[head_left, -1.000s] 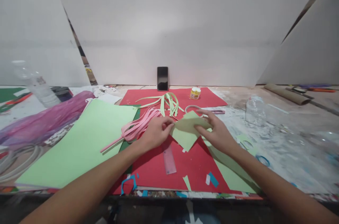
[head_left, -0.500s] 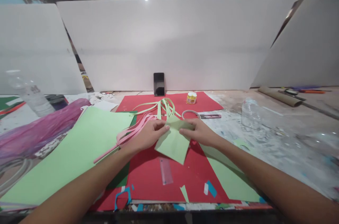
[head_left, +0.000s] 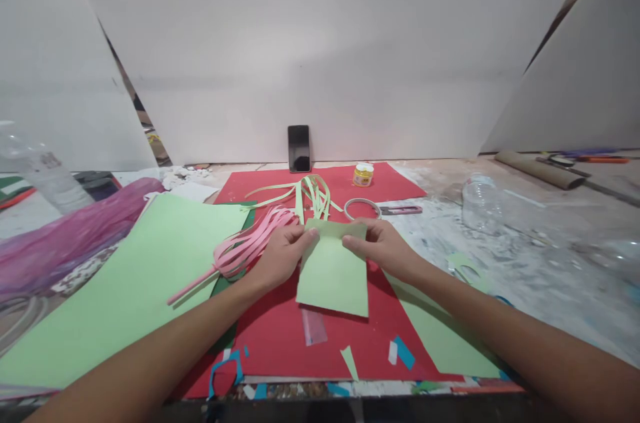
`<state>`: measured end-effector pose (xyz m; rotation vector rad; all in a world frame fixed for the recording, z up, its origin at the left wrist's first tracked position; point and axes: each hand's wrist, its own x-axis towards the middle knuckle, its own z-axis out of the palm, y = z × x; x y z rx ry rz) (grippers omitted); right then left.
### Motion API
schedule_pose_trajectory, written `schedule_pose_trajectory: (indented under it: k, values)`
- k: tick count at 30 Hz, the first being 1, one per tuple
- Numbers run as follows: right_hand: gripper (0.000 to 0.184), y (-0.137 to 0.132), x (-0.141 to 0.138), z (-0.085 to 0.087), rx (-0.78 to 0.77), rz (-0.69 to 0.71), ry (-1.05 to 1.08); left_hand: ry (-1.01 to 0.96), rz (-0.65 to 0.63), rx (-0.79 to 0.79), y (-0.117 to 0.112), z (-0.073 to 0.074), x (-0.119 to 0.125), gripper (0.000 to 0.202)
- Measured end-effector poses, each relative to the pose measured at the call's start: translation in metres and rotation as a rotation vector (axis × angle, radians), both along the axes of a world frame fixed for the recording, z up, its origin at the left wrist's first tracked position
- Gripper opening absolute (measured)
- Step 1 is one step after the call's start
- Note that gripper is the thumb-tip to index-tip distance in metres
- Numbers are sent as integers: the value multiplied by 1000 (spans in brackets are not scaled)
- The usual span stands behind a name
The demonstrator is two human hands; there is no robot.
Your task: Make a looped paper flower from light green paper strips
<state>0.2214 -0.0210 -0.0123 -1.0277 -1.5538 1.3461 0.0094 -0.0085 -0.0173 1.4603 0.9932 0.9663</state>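
Between my two hands is a light green piece of paper (head_left: 334, 276), held by its upper edge above the red sheet (head_left: 280, 343). My left hand (head_left: 286, 253) pinches the top left corner, thumb on the near face. At the top right, my right hand (head_left: 383, 246) grips in the same way; the fingers behind the paper are hidden. Just beyond the paper lie curled light green paper strips (head_left: 315, 195). Left of my left hand rests a pink paper tassel (head_left: 250, 243) on a rolled stick. A clear ruler (head_left: 314, 328) is partly covered by the held paper.
Behind stand a yellow-labelled jar (head_left: 363, 175), a roll of tape (head_left: 363, 208), a pink-handled cutter (head_left: 403, 210) and a phone (head_left: 299, 148) against white boards. A large green sheet (head_left: 125, 289) lies left; a clear bottle (head_left: 481, 203) is right. Blue scraps (head_left: 404, 353) lie in front.
The green paper has turned from a slanted position to nearly straight, its face now more toward me. Both hands still hold its upper edge. The camera view has tipped slightly downward.
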Motion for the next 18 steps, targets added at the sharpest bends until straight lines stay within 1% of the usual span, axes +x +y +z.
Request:
schedule_pose_trajectory:
  k: [3,5,7,9,10,12,13,14,15,16,17,18]
  values:
    - [36,-3,-3,1,-13,40,-91,4,30,14,-2,-2,-1,45]
    - [35,-3,-3,3,-1,66,-167,10,59,50,-2,2,-3,46]
    - [30,-1,-1,5,13,97,-262,13,93,143,1,11,-6,42]
    - [23,0,2,8,50,102,-374,29,140,289,16,26,-9,38]
    - [20,0,3,10,83,86,-443,61,161,360,29,34,-11,37]
    - [17,-3,5,14,145,54,-600,210,246,498,66,50,-11,35]
    - [23,-6,6,15,160,46,-685,306,300,554,90,56,-10,37]
    - [35,-9,6,17,155,55,-765,393,360,559,116,60,-7,43]
    - [50,-12,7,18,137,67,-834,464,432,517,143,61,-4,54]
    - [64,-15,6,18,119,65,-898,530,500,442,170,61,1,68]
    - [73,-17,6,18,102,54,-951,548,530,410,195,58,7,79]
    - [77,-19,5,16,82,52,-989,556,562,387,218,54,13,88]
